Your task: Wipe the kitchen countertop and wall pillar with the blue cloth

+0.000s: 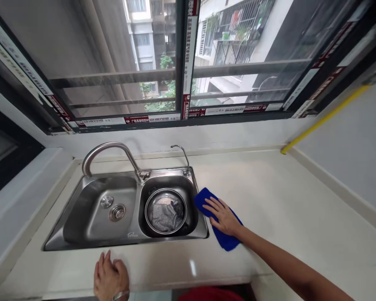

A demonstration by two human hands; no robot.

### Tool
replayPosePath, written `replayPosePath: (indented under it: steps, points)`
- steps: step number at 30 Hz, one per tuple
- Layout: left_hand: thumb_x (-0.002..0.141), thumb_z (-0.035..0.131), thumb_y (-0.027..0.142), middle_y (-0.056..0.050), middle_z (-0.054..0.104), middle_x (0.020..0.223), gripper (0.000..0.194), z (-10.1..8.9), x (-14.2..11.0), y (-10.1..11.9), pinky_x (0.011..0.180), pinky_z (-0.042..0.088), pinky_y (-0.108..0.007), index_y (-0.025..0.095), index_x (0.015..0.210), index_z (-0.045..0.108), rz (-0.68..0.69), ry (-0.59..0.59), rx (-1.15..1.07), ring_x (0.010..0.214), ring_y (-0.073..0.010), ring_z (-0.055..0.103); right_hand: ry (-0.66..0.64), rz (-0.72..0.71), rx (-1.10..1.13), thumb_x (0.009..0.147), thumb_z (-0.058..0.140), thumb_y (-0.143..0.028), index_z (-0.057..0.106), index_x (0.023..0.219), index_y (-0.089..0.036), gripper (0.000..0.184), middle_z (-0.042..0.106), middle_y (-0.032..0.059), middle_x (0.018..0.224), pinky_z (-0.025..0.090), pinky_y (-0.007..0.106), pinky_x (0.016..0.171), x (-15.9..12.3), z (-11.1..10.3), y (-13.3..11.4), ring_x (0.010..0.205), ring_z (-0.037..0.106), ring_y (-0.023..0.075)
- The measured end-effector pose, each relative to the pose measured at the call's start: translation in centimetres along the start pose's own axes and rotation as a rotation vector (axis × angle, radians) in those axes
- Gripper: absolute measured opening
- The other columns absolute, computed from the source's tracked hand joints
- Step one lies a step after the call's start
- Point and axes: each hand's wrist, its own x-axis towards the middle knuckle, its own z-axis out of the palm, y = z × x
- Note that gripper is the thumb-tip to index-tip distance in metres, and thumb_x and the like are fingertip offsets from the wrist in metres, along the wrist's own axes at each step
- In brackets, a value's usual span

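Note:
My right hand [224, 218] lies with its fingers spread on a folded blue cloth [227, 241], pressing it against the pale countertop just right of the sink. Near the counter's front edge, below the left basin, my left hand [109, 276] rests on the surface with nothing visible in it; its fingers point forward. The stainless steel double sink [137, 209] stands between and beyond my hands. A round metal pot [148, 225] sits in the right basin, with what looks like a grey cloth [165, 216] inside it.
A large curved faucet [113, 145] swings over the left basin, and a thin small tap [184, 156] rises behind the right one. The left basin holds a metal drain strainer [117, 212]. A yellow pipe [326, 117] runs along the right wall; the window [184, 117] is behind.

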Motion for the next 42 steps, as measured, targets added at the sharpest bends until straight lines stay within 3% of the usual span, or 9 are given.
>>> replayPosePath:
  steps: [11, 17, 21, 26, 32, 37, 42]
  points:
    - [0.088, 0.035, 0.043, -0.003, 0.048, 0.153, 0.050, 0.5, 0.3, 0.5, 0.115, 0.034, -0.060, 0.030, 0.133, 0.053, -0.088, 0.005, 0.055, 0.142, -0.0314, 0.041, 0.130, 0.212, -0.109, 0.093, 0.038, -0.035, 0.044, 0.144, -0.025, 0.052, 0.040, 0.0020, 0.156, 0.020, 0.048, 0.118, 14.4, 2.3, 6.7, 0.145, 0.028, 0.0249]
    - [0.088, 0.035, 0.043, -0.004, 0.048, 0.154, 0.051, 0.8, 0.4, 0.5, 0.115, 0.034, -0.059, 0.030, 0.135, 0.051, -0.078, 0.018, 0.088, 0.141, -0.0321, 0.042, 0.120, 0.247, -0.132, 0.095, 0.035, -0.038, 0.041, 0.147, -0.022, 0.055, 0.037, 0.0065, 0.157, 0.018, 0.052, 0.116, 19.6, 3.2, 9.7, 0.144, 0.027, 0.0302]
    - [0.087, 0.037, 0.039, -0.005, 0.050, 0.152, 0.050, 0.9, 0.4, 0.1, 0.116, 0.035, -0.058, 0.027, 0.133, 0.053, -0.072, 0.010, 0.095, 0.140, -0.0315, 0.042, 0.143, 0.242, -0.125, 0.094, 0.035, -0.037, 0.042, 0.147, -0.023, 0.055, 0.037, 0.0077, 0.157, 0.018, 0.055, 0.115, 21.0, 3.9, 10.6, 0.143, 0.027, 0.0321]
    - [0.089, 0.037, 0.040, -0.005, 0.050, 0.152, 0.048, 0.8, 0.4, -0.4, 0.116, 0.035, -0.056, 0.027, 0.132, 0.054, -0.072, 0.004, 0.059, 0.140, -0.0300, 0.043, 0.136, 0.153, -0.102, 0.093, 0.037, -0.034, 0.053, 0.138, -0.021, 0.049, 0.039, 0.0084, 0.156, 0.020, 0.056, 0.115, 18.9, 4.0, 9.6, 0.145, 0.027, 0.0317]
    - [0.090, 0.034, 0.039, -0.004, 0.051, 0.151, 0.048, 0.6, 0.2, -1.1, 0.115, 0.037, -0.055, 0.026, 0.131, 0.055, -0.048, 0.019, 0.026, 0.139, -0.0282, 0.044, 0.100, 0.005, -0.096, 0.089, 0.043, -0.030, 0.064, 0.118, -0.020, 0.037, 0.053, 0.0075, 0.144, 0.024, 0.052, 0.116, 13.2, 2.5, 5.0, 0.143, 0.033, 0.0276]
    - [0.091, 0.031, 0.037, -0.005, 0.052, 0.150, 0.050, 0.5, -0.1, -1.4, 0.115, 0.037, -0.052, 0.022, 0.131, 0.056, -0.026, 0.028, 0.010, 0.139, -0.0269, 0.044, 0.055, -0.131, 0.001, 0.082, 0.049, -0.024, 0.065, 0.110, -0.019, 0.033, 0.062, 0.0081, 0.131, 0.024, 0.053, 0.119, 5.9, 1.9, -0.1, 0.143, 0.033, 0.0272]
    - [0.092, 0.028, 0.036, -0.008, 0.055, 0.147, 0.051, 0.9, -0.6, -2.0, 0.116, 0.035, -0.050, 0.019, 0.132, 0.057, 0.052, 0.082, -0.004, 0.139, -0.0267, 0.044, 0.004, -0.258, 0.066, 0.079, 0.048, -0.020, 0.062, 0.122, -0.022, 0.045, 0.054, 0.0074, 0.142, 0.023, 0.059, 0.120, -2.5, 1.7, -2.9, 0.146, 0.029, 0.0298]
